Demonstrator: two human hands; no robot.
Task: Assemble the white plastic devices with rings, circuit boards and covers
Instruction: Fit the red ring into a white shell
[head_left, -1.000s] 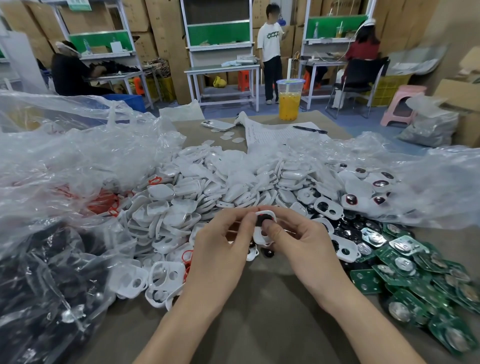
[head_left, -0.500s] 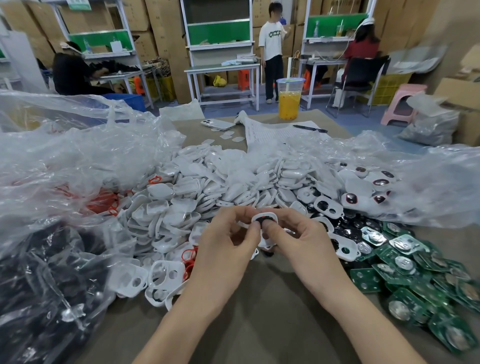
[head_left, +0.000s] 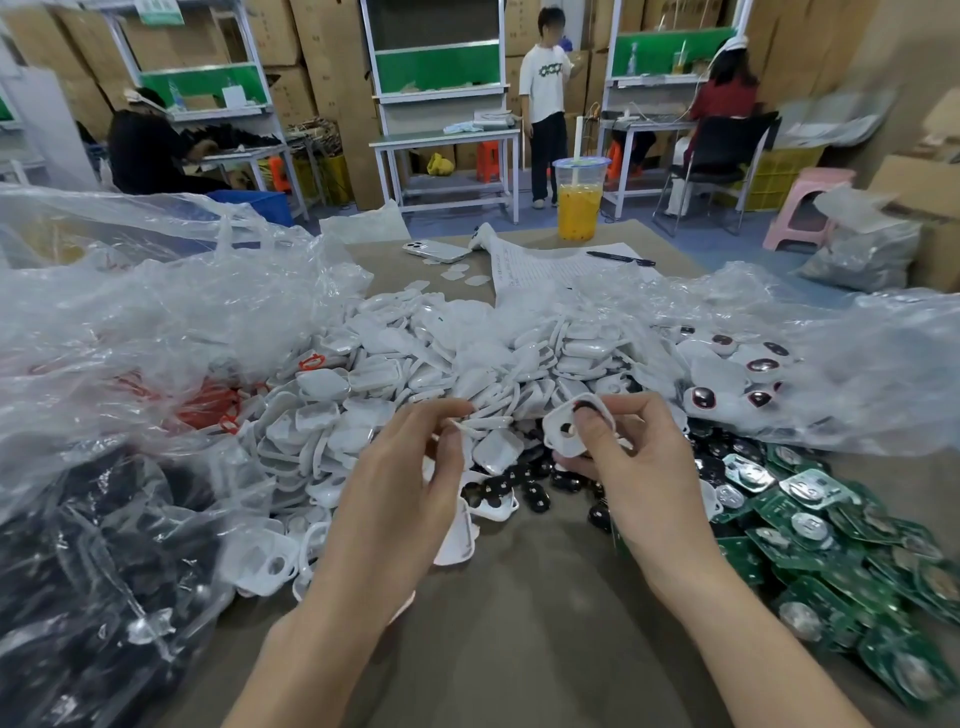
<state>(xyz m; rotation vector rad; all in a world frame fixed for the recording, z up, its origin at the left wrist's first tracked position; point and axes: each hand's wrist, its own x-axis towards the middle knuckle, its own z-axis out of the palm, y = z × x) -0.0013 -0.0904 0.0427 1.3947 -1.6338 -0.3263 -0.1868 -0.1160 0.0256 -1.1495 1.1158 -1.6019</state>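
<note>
1. Progress looked early. The right hand (head_left: 639, 478) gripped one white plastic shell with a dark oval insert (head_left: 574, 428), with the thumb curled onto its face and the other fingers closed behind it.
2. The left hand (head_left: 405, 499) pinched a thin white plastic piece (head_left: 480, 423) between thumb and forefinger. It was seen edge-on, so I could not tell whether it was a cover. It sat just beside the shell, not touching it.
3. By my reading, the unit in hand had only its dark insert seated. Its inside was hidden, so ring, board and cover could not be confirmed.
4. Some white units with dark glossy windows (head_left: 727, 384) lay beyond the right fingertips, partly under clear plastic film (head_left: 857, 364). They looked finished, and they were a modest batch.
5. Stock left to use:
   - loose white plastic shells (head_left: 415, 374) were heaped beyond both sets of fingertips;
   - small black oval inserts (head_left: 524, 491) lay below and between the hands;
   - green circuit boards with round silver discs (head_left: 831, 530) spread outboard of the right hand;
   - red plastic rings (head_left: 208, 405) sat in a clear plastic bag (head_left: 130, 338), well left of the left fingers.
6. Against those heaps, most of the assembly appeared undone.
</note>
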